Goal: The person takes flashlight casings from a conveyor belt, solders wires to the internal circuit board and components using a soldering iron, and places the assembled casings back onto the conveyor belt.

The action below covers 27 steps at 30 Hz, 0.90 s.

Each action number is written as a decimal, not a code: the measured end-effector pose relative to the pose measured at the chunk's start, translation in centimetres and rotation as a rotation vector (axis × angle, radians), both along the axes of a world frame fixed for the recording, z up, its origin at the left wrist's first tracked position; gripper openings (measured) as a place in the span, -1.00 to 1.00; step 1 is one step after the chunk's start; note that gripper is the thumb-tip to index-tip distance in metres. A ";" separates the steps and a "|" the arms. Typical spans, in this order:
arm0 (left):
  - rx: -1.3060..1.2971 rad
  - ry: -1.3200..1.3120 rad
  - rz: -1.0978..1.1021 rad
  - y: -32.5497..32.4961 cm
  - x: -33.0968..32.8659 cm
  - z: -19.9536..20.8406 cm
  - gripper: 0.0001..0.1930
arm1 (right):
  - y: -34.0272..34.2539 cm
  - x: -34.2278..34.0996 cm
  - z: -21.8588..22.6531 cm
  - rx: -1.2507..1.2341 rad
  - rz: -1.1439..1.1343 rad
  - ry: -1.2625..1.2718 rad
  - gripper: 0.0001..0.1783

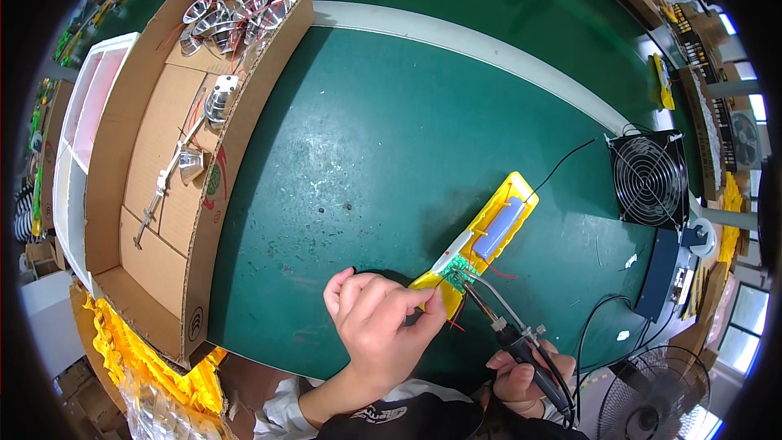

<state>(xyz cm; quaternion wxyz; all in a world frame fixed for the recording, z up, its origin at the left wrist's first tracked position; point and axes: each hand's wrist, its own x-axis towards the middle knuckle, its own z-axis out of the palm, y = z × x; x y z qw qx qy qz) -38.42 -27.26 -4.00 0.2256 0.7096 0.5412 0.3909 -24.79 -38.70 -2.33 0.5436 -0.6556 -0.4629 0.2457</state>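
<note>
A yellow plastic housing [525, 188] lies slantwise on the green worktable. Inside it are a blue cylindrical cell [500, 228], a white strip [450, 253] and a small green circuit board [461, 265], with thin red wires around them. My right hand [525, 376] is closed around the black handle of a soldering iron [511, 338]; a thin metal feed tube runs along it. The iron's tip meets the board area. My left hand [383, 322] is closed, thumb and forefinger pinched at the housing's near end. Whatever sits between those fingertips is too small to make out.
On the left stands a long cardboard box [163, 155] with several shiny reflector cups [220, 26] and wires. A square black fan [648, 175] and a dark box-shaped unit [658, 275] with cables are at the right. A round caged fan [652, 403] is lower right.
</note>
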 end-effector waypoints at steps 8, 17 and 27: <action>0.009 -0.004 -0.001 0.0 0.1 -0.1 -0.81 | 0.0 -0.1 -0.1 0.001 -0.004 -0.026 -0.56; 0.015 -0.005 -0.001 0.1 0.2 -0.2 -0.80 | 0.1 0.3 0.1 -0.053 0.094 -0.054 -0.59; 0.003 -0.012 -0.015 0.1 0.0 -0.3 -0.82 | 0.1 0.2 0.1 0.016 0.017 -0.076 -0.62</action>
